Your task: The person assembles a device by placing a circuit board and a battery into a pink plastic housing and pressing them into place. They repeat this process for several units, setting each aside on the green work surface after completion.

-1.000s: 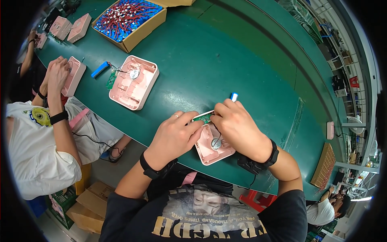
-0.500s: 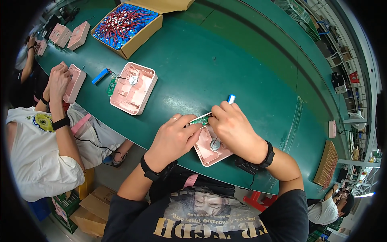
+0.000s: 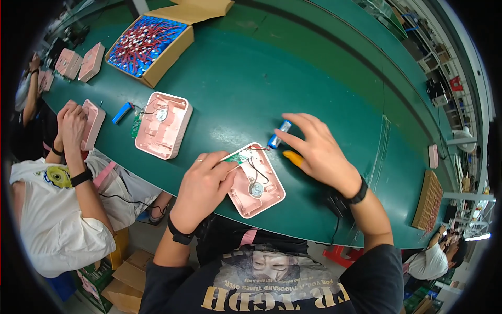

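Note:
A pink plastic housing (image 3: 269, 196) lies open side up in front of me, with a round silver part (image 3: 255, 189) and dark wires inside. At its upper left corner is a green circuit board (image 3: 241, 157). My left hand (image 3: 204, 183) grips that corner, thumb inside the rim and fingertips by the board. Red and dark leads run from the board to a blue cylindrical battery (image 3: 279, 134) beyond the housing. My right hand (image 3: 324, 152) has thumb and index finger around this battery. A yellow handle-like piece (image 3: 294, 158) sticks out from under its palm; the rest is hidden.
To the left lies another pink housing (image 3: 166, 128) with a board and blue battery (image 3: 122, 113) wired to it. An open carton (image 3: 168, 56) of blue batteries with red leads stands behind. A co-worker's hands (image 3: 73, 123) hold a pink housing. A brown tray (image 3: 426, 201) sits far right.
My right hand has moved off the board to the right and now has the battery between thumb and finger. The yellow piece has come into sight. My left hand remains at the housing's corner.

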### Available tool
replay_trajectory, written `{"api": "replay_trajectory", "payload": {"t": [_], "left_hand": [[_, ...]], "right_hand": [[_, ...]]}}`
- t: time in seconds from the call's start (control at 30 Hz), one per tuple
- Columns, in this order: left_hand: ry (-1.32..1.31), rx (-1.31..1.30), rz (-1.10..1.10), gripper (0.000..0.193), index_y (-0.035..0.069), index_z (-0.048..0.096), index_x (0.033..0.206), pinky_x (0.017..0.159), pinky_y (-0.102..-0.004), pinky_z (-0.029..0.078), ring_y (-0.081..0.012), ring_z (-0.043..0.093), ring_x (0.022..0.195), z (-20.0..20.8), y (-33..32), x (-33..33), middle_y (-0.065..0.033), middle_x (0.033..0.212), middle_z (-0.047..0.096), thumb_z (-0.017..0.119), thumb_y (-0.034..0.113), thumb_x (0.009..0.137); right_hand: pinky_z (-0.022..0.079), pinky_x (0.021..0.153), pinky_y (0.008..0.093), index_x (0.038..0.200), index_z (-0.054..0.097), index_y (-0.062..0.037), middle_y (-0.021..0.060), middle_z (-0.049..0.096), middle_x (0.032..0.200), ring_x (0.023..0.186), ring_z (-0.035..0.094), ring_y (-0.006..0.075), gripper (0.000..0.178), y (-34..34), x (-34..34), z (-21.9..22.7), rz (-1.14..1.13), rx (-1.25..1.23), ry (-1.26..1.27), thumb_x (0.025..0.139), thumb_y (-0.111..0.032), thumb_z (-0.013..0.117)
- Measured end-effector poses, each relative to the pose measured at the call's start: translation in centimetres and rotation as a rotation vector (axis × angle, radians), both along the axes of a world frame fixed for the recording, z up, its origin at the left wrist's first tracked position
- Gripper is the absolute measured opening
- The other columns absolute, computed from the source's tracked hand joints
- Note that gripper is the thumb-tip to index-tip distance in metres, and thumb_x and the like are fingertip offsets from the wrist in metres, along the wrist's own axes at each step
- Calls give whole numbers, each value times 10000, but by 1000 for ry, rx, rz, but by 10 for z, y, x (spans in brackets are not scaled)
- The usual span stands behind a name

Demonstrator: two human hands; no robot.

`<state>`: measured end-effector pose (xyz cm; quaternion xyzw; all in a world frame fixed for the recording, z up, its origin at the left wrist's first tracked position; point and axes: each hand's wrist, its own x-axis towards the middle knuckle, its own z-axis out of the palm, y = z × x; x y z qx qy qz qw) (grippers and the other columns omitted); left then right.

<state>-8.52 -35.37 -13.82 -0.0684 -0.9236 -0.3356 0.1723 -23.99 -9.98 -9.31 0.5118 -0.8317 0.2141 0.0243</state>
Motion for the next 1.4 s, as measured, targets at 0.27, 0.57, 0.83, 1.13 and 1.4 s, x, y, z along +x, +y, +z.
{"api": "replay_trajectory", "payload": {"t": [0.27,0.57,0.83,1.13,1.4], "left_hand": [[-19,27,8,147,13,786,1037,796,-411,570,-318,685,946,-4,0,-3,-121,1145,730,782,48,895],[-1,28,26,136,28,778,1026,783,-413,564,-309,673,920,-5,4,0,-107,1119,721,782,45,891],[12,44,28,134,32,780,1026,780,-412,564,-306,667,911,-6,5,0,-96,1111,718,780,45,893],[-1,64,29,135,32,782,1028,786,-414,566,-301,668,924,-7,4,0,-97,1122,715,785,55,895],[14,14,87,141,38,786,1037,813,-417,572,-306,678,984,-4,11,3,-106,1167,706,786,69,900]], "right_hand": [[521,749,361,1272,725,-57,66,675,953,830,621,235,385,-3,-19,1,-26,243,-334,896,-78,803],[512,658,292,1264,730,-40,79,603,824,689,588,185,451,-12,24,23,-140,31,-938,848,-87,900],[557,698,381,1219,765,-41,115,643,928,772,655,270,367,-24,44,-6,-60,-21,-223,862,-60,848],[560,714,402,1199,755,-38,128,646,980,810,663,305,346,-26,44,-6,-51,25,-218,861,-51,827],[563,732,389,1206,721,-51,121,666,994,840,666,297,391,-32,52,3,-47,-68,-263,838,-49,851]]}}
